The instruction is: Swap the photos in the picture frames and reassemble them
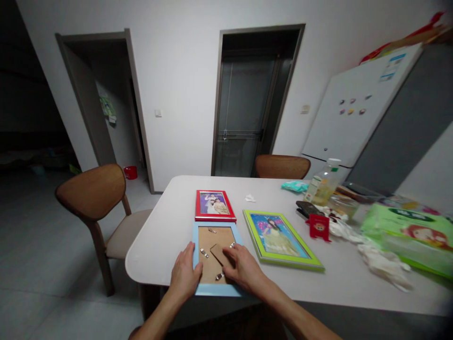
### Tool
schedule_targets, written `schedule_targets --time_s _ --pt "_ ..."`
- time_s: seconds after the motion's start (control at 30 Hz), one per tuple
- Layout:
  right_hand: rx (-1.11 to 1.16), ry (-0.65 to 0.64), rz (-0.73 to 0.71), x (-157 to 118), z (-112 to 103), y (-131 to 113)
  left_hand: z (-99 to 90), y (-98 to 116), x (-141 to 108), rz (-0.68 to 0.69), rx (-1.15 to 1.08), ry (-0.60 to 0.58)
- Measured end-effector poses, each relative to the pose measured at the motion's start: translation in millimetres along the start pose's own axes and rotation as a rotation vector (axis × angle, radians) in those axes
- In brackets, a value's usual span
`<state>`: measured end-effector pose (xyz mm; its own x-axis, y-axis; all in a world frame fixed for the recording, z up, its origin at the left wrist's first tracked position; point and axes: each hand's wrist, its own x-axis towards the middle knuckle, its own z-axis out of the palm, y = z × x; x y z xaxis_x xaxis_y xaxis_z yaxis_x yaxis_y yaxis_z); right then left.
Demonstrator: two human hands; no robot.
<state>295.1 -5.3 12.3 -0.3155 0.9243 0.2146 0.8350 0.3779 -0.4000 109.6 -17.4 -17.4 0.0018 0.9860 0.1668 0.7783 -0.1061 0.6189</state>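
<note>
Pale walls and a white fridge (361, 108) stand behind the smooth, round-cornered worktop (163, 245). On its near edge the blue frame (218, 290) lies face down, its flat brown backing board (212, 262) showing small metal clips. The left hand's fingers (194, 271) are slightly spread, resting on the frame's left edge and gripping nothing. The right hand's fingers (230, 272) are bent over the board's right side, beside a slot-like cut; whether they pinch anything, I cannot tell. Just beyond is the glossy red frame (216, 219); to the right, the lime-green frame (288, 259).
</note>
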Motion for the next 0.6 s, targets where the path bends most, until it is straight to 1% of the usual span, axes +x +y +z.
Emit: schedule_targets --time_s 0.1,0.17,0.27,0.33,0.37,0.43,0.47,0.53,0.6 --pt "0.014 0.015 0.004 5 -9 -2 -1.3 1 2 0.006 -0.082 0.011" --pt "0.021 0.027 0.001 8 -18 -10 -4.7 6 4 -0.003 -0.203 0.050" --pt "0.048 0.064 -0.009 10 -31 -29 -14.3 16 10 -0.062 -0.537 0.085" --pt "0.108 0.078 -0.054 12 -35 -39 -23.6 17 14 -0.123 -0.718 0.053" --pt "0.151 0.078 -0.080 12 -36 -41 -29.1 15 16 -0.152 -0.769 0.033" --pt "0.218 0.087 -0.084 13 -35 -34 -41.6 4 18 -0.197 -0.802 0.029" --pt "0.217 0.098 -0.052 14 -33 -27 -48.3 -4 18 -0.220 -0.813 0.037" --pt "0.130 0.127 0.059 14 -28 -7 -61.0 -24 16 -0.267 -0.818 0.055" --pt "-0.004 0.125 0.169 14 -21 14 -70.9 -44 14 -0.309 -0.799 0.065"
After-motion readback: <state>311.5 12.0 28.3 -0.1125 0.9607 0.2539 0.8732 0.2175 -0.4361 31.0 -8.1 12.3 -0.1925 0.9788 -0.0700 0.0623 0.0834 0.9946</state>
